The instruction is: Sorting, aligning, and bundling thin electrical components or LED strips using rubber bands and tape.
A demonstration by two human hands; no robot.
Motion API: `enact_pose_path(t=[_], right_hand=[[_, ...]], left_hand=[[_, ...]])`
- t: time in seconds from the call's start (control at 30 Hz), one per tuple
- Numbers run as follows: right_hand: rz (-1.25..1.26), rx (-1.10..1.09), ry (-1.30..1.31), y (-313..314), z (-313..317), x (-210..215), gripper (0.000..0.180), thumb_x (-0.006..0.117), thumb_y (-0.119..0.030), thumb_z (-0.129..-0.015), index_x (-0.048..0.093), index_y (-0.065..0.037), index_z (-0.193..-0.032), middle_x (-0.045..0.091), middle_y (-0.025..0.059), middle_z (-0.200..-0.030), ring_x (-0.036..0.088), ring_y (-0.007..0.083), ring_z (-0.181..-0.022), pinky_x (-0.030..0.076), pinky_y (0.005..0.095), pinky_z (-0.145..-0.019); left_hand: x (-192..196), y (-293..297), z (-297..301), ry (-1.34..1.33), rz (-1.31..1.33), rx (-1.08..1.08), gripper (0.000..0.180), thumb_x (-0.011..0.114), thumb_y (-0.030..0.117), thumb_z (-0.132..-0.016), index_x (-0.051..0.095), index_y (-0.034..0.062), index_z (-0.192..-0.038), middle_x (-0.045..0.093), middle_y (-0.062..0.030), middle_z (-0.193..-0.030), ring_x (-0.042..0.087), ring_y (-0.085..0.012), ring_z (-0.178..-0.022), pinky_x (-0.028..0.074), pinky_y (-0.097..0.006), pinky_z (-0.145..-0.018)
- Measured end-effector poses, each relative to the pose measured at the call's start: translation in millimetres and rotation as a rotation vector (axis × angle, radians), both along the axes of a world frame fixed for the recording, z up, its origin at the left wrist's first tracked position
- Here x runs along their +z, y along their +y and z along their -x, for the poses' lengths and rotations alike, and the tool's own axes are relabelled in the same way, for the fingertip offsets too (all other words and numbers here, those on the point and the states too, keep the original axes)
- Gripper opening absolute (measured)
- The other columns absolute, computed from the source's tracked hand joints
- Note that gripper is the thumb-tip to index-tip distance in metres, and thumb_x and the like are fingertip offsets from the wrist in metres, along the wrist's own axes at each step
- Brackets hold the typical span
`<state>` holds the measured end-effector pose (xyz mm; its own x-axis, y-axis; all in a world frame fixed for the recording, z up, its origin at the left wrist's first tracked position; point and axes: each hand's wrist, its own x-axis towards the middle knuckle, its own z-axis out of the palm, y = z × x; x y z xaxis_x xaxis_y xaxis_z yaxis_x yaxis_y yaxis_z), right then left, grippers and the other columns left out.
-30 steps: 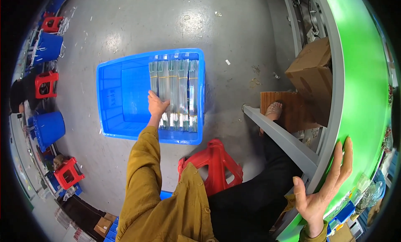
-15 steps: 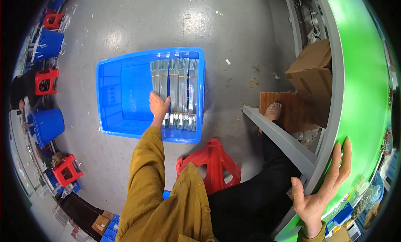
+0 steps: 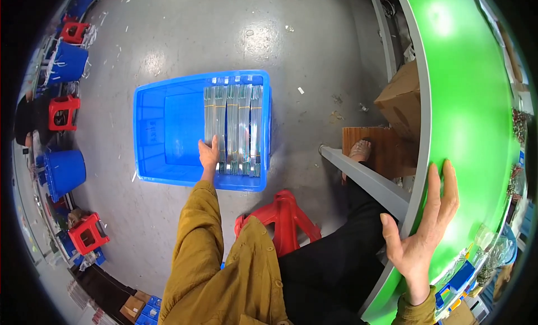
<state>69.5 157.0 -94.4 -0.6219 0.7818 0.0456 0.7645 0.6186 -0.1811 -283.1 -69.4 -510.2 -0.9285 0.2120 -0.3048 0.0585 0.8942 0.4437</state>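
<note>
A blue plastic crate [image 3: 162, 128] stands on the grey floor below me. Several long clear strips [image 3: 235, 128] lie side by side along its right half. My left hand [image 3: 209, 155] reaches down into the crate and rests against the leftmost strip near its close end; whether the fingers grip it I cannot tell. My right hand [image 3: 423, 229] is spread flat, fingers apart, on the edge of the green table [image 3: 471, 100] at the right, holding nothing.
A red stool [image 3: 283, 224] sits under me beside my dark trouser leg. A cardboard box [image 3: 400, 100] and a wooden board [image 3: 386, 151] with a sandalled foot lie under the table. Blue buckets [image 3: 64, 171] and red stools [image 3: 61, 112] line the left.
My left hand has stayed at the near end of the strips in the crate. My right hand remains spread on the table edge. Almost nothing has shifted.
</note>
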Motion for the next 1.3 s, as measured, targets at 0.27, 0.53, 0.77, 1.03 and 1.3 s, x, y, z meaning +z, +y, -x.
enact_pose_path(t=[0.27, 0.53, 0.77, 1.03, 1.3], right_hand=[[-0.101, 0.0, 0.085, -8.8, -22.9, 28.7, 0.067, 0.062, -0.038, -0.074, 0.041, -0.005, -0.129, 0.032, 0.0208, -0.135, 0.031, 0.0361, -0.123, 0.026, 0.0464, -0.099], [-0.01, -0.006, 0.42, -53.3, -174.1, 109.5, 0.071, 0.065, -0.025, -0.073, 0.032, -0.003, -0.132, 0.032, 0.0217, -0.133, 0.032, 0.0383, -0.123, 0.03, 0.0486, -0.1], [-0.609, -1.065, 0.014, -181.4, -576.1, 175.9, 0.067, 0.061, -0.035, -0.08, 0.036, 0.002, -0.13, 0.041, 0.0208, -0.128, 0.04, 0.0343, -0.115, 0.035, 0.0428, -0.097], [-0.142, -1.54, 0.138, -276.5, -658.7, 104.3, 0.068, 0.054, -0.054, -0.078, 0.055, 0.007, -0.11, 0.055, 0.0246, -0.113, 0.054, 0.0368, -0.101, 0.043, 0.041, -0.088], [-0.23, -1.346, 0.466, -280.8, -629.5, 112.1, 0.054, 0.068, -0.041, -0.072, 0.059, 0.004, -0.099, 0.06, 0.0184, -0.092, 0.057, 0.0278, -0.084, 0.047, 0.034, -0.076]], left_hand=[[34.9, 53.7, -47.0, 0.366, -0.151, -0.333, 0.063, 0.06, 0.04, -0.078, 0.04, -0.0047, -0.119, 0.048, -0.0233, -0.11, 0.048, -0.0391, -0.097, 0.04, -0.042, -0.086], [353.4, 173.4, -242.4, 0.223, -0.932, -0.653, 0.048, 0.052, 0.013, -0.086, 0.035, 0.0013, -0.129, 0.037, -0.0171, -0.13, 0.042, -0.0275, -0.113, 0.035, -0.035, -0.096], [524.0, 110.6, -489.4, -0.517, -1.445, -1.249, 0.032, 0.042, -0.007, -0.075, 0.052, -0.0005, -0.106, 0.056, -0.0106, -0.098, 0.053, -0.0188, -0.084, 0.045, -0.029, -0.078], [514.9, 10.0, -728.1, -1.847, 0.165, -1.586, 0.04, 0.058, 0.026, -0.087, 0.048, -0.0045, -0.112, 0.056, -0.0189, -0.106, 0.058, -0.0231, -0.091, 0.05, -0.031, -0.073], [512.7, -7.1, -819.5, -1.816, 0.136, -1.163, 0.052, 0.056, 0.038, -0.083, 0.052, -0.0053, -0.112, 0.057, -0.0171, -0.106, 0.058, -0.0257, -0.093, 0.051, -0.037, -0.073]])
